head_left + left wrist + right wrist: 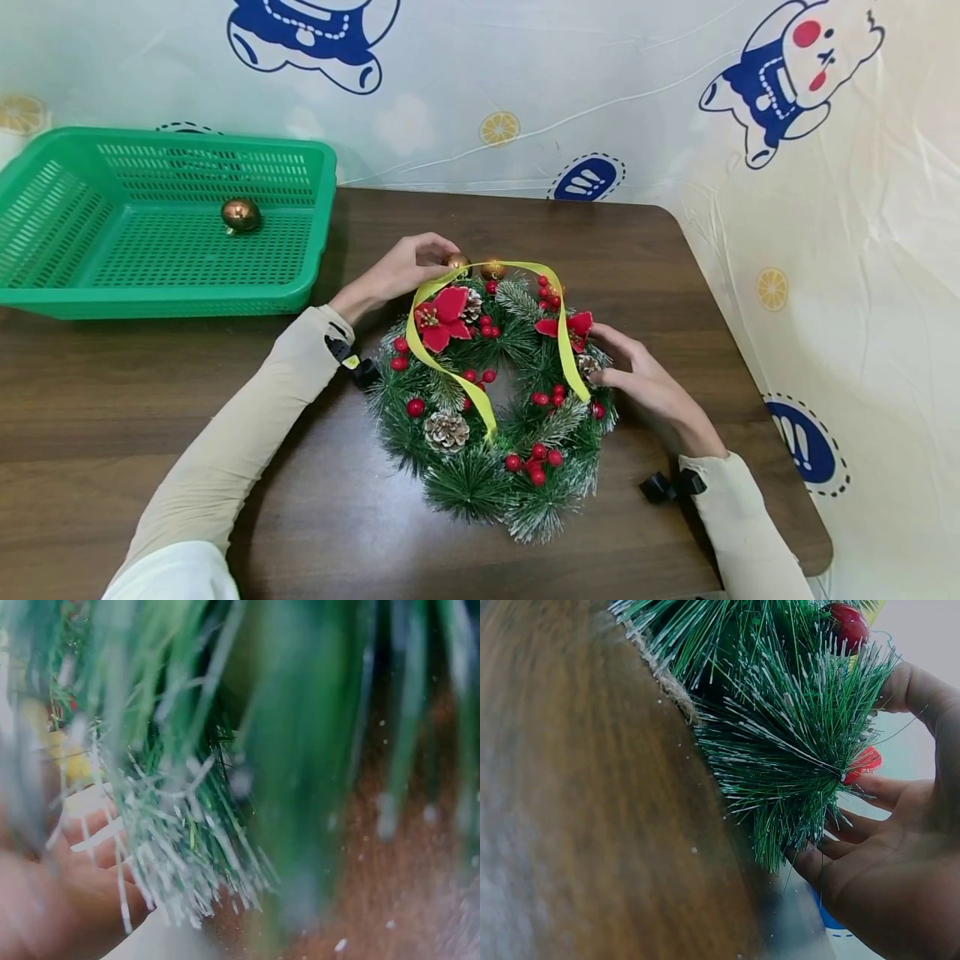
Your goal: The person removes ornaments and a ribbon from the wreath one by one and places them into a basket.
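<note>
A green Christmas wreath [468, 492] with red berries, pine cones and two red poinsettias lies on the table. Draped over its upper half is a yellow ribbon [564, 354]. My left hand [408, 265] is at the wreath's upper left, thumb and fingers around a gold bauble [459, 264]; a second gold bauble [492, 268] sits just to the right. In the left wrist view, blurred needles cover most of that hand. My right hand [648, 387] grips the wreath's right edge, thumb by a pine cone [587, 367] and fingers at the outer side.
A green plastic basket [161, 306] stands at the table's back left, with one bronze bauble [241, 215] inside. The brown wooden table [315, 500] ends at a rounded right edge. A printed sheet [450, 100] hangs behind and along the right.
</note>
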The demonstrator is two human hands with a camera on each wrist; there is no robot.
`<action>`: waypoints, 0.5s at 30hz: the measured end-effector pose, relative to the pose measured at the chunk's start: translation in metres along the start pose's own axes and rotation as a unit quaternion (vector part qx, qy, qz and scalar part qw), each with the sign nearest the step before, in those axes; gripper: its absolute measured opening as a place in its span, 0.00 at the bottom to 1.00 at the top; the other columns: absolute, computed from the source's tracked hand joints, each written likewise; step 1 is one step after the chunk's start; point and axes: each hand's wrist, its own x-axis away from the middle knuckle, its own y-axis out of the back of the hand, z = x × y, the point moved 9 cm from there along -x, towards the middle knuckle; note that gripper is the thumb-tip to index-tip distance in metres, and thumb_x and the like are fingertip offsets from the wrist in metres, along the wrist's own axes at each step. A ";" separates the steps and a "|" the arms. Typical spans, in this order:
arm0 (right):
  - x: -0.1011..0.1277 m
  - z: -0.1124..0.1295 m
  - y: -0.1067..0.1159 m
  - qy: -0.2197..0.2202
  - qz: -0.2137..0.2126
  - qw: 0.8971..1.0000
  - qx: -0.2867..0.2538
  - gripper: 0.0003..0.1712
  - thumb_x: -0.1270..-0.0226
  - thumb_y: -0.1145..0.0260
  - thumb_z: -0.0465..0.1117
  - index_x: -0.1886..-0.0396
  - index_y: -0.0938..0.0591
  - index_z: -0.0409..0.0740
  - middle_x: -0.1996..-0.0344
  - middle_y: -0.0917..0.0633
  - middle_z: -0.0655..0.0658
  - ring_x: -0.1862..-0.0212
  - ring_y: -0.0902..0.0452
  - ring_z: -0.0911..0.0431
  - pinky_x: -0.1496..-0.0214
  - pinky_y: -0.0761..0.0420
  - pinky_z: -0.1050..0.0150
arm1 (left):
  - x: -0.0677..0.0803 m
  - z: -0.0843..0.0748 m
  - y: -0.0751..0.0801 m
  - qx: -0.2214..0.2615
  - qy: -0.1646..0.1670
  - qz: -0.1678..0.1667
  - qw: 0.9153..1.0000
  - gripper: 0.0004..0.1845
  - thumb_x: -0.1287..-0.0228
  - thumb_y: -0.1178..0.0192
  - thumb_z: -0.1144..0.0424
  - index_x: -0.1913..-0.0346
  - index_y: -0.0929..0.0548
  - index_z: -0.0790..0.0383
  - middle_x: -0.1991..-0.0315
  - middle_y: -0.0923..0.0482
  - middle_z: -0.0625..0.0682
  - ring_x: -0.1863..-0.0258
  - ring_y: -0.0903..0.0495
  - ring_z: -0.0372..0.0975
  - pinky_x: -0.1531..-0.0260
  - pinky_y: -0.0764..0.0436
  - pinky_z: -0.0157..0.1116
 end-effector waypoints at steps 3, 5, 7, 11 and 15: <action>0.000 0.000 0.000 0.001 0.001 1.000 0.002 0.38 0.36 0.40 0.34 0.26 0.39 0.36 0.28 0.35 0.35 0.25 0.46 0.38 0.27 0.47 0.36 | 0.000 -0.001 0.001 0.007 0.001 -0.002 1.000 0.18 0.32 0.38 0.70 0.41 0.23 0.68 0.46 0.21 0.63 0.45 0.23 0.48 0.52 0.24 0.34; 0.000 0.000 0.000 -0.001 0.000 1.000 0.002 0.38 0.36 0.40 0.34 0.26 0.39 0.36 0.28 0.35 0.35 0.25 0.46 0.38 0.27 0.47 0.36 | 0.001 -0.001 0.001 0.010 0.003 -0.002 1.000 0.18 0.31 0.38 0.69 0.40 0.23 0.68 0.45 0.22 0.63 0.45 0.23 0.48 0.53 0.24 0.33; 0.000 0.000 0.000 -0.002 -0.002 1.000 0.002 0.38 0.36 0.40 0.34 0.26 0.38 0.36 0.28 0.35 0.35 0.25 0.45 0.39 0.27 0.47 0.37 | 0.001 -0.002 0.002 0.012 0.005 -0.002 1.000 0.19 0.31 0.38 0.68 0.40 0.23 0.67 0.45 0.22 0.62 0.45 0.23 0.48 0.52 0.24 0.34; 0.000 0.000 0.000 -0.001 -0.003 1.000 0.006 0.38 0.36 0.39 0.33 0.26 0.38 0.36 0.28 0.34 0.35 0.25 0.45 0.39 0.27 0.47 0.37 | 0.001 -0.003 0.003 0.010 0.007 -0.004 1.000 0.19 0.31 0.38 0.67 0.40 0.23 0.67 0.44 0.22 0.62 0.44 0.23 0.48 0.50 0.24 0.36; 0.000 0.001 0.000 -0.002 0.000 1.000 0.007 0.38 0.35 0.41 0.33 0.26 0.39 0.35 0.28 0.35 0.34 0.26 0.45 0.38 0.28 0.45 0.35 | 0.001 -0.003 0.004 0.008 0.009 -0.005 1.000 0.19 0.31 0.37 0.66 0.40 0.23 0.66 0.43 0.23 0.62 0.43 0.23 0.48 0.48 0.24 0.37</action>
